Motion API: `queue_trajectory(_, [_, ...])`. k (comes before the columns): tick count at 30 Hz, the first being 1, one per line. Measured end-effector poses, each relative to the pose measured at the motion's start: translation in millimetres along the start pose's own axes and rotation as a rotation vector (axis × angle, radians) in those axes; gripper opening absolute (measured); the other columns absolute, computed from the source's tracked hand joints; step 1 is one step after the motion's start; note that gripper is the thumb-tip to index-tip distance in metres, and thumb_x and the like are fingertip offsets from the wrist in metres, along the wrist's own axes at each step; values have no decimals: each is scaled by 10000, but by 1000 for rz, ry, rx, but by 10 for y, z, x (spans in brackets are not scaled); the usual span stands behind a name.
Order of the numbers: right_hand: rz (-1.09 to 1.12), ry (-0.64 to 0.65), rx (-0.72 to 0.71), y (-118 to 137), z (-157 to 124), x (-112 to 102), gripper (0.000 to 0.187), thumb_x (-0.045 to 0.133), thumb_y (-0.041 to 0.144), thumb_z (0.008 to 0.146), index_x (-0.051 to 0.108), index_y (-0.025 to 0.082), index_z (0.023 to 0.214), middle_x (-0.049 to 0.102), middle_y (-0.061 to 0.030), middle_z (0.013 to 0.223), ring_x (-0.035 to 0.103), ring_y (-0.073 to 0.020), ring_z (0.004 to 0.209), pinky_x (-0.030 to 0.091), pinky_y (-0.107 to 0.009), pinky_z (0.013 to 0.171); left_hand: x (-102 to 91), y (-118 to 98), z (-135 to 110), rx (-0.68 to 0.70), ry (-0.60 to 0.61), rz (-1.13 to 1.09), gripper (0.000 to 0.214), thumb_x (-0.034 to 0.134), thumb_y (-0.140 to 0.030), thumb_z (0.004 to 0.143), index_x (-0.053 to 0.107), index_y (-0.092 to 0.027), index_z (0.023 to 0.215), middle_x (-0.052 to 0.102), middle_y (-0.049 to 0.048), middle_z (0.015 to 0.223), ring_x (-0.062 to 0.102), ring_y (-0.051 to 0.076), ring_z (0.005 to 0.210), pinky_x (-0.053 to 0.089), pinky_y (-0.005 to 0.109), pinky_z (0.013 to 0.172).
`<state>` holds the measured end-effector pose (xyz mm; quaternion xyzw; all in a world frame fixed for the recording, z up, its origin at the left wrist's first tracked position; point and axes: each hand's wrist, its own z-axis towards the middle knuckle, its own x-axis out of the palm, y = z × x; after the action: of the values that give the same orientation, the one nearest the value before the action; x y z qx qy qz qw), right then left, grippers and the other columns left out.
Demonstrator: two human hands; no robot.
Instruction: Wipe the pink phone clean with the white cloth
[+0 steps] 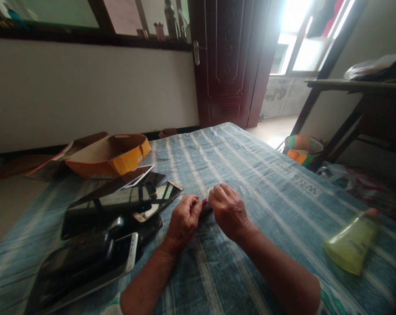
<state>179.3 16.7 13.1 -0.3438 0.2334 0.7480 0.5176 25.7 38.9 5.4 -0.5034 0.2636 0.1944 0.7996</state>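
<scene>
Over the striped blue bedspread (266, 210), my left hand (184, 220) is closed, its thumb and fingers pinching a thin red object (204, 201) whose kind is too small to make out. My right hand (228, 211) is closed beside it around a small white piece (211, 191), perhaps tissue or cloth, right against the red object's other end. Most of both items is hidden by the fingers. To the left of my hands lie a gold-edged phone (165, 197), a white-edged phone (132, 251) and several dark devices (109, 203) in a pile.
An open orange cardboard box (128, 157) sits at the far left edge of the bed. On the right lies a translucent yellow sheet or pouch (352, 245). Beyond are a dark red door (227, 61), a desk (365, 85) and a colourful bin (301, 148).
</scene>
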Motion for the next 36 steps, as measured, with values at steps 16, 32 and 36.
queue_trajectory(16, [-6,-66,-30,91,-24,-9,178,544,114,884,630,161,736,566,-61,765,468,-217,795,342,-328,658,-1,-4,2,11,10,5,256,434,-390,894,580,-190,828,657,81,904,641,218,861,511,356,817])
queue_trajectory(32, [-85,-30,70,-23,-33,17,180,569,88,857,633,155,703,578,-65,763,475,-211,795,322,-325,657,17,13,-14,10,18,10,271,423,-393,890,579,-176,845,629,73,836,616,213,791,489,347,761])
queue_trajectory(36, [-34,-63,-1,101,-29,-11,189,555,110,874,624,160,706,567,-58,754,464,-206,779,324,-318,664,0,-9,-5,16,25,8,267,423,-392,891,575,-183,824,636,77,865,615,212,816,484,346,782])
